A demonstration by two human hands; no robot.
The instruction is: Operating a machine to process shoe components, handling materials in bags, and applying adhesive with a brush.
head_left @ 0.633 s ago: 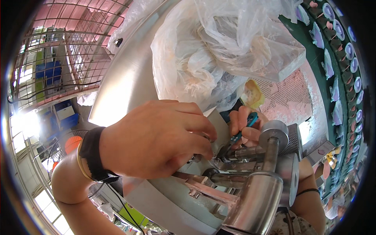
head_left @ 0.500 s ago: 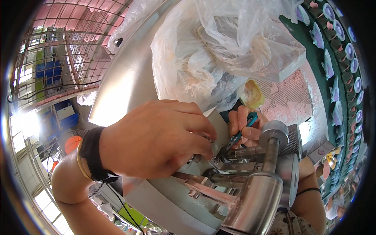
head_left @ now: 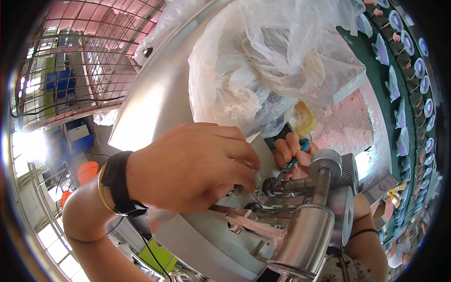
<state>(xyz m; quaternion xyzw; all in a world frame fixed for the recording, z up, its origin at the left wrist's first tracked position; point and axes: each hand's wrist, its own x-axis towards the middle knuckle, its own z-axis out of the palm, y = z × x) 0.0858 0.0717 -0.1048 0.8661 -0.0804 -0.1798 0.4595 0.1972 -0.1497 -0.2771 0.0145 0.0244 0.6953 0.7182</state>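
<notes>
My left hand (head_left: 192,167), with a black band at its wrist, reaches over the metal machine (head_left: 300,242) from the left. Its fingers are curled down beside small metal parts, and what the fingertips pinch is hidden under the hand. On the far side of the machine, my right hand (head_left: 287,149) is closed around a slim teal-and-black hand tool (head_left: 290,163). The tool slants down and left, with its dark tip at the end of a machine shaft (head_left: 293,186). The machine's knob and bar hide part of my right wrist.
A crumpled clear plastic bag (head_left: 235,70) lies beyond my hands, near a yellow cup-like piece (head_left: 303,118) and a pink-dusted ridged surface (head_left: 347,113). A green belt (head_left: 376,80) carrying lilac pieces runs along the right. A wire cage (head_left: 89,61) stands at the upper left.
My right hand has turned the tool more upright, and its tip has shifted slightly right along the shaft end. My left hand keeps nearly the same place. The whole view has shifted a little.
</notes>
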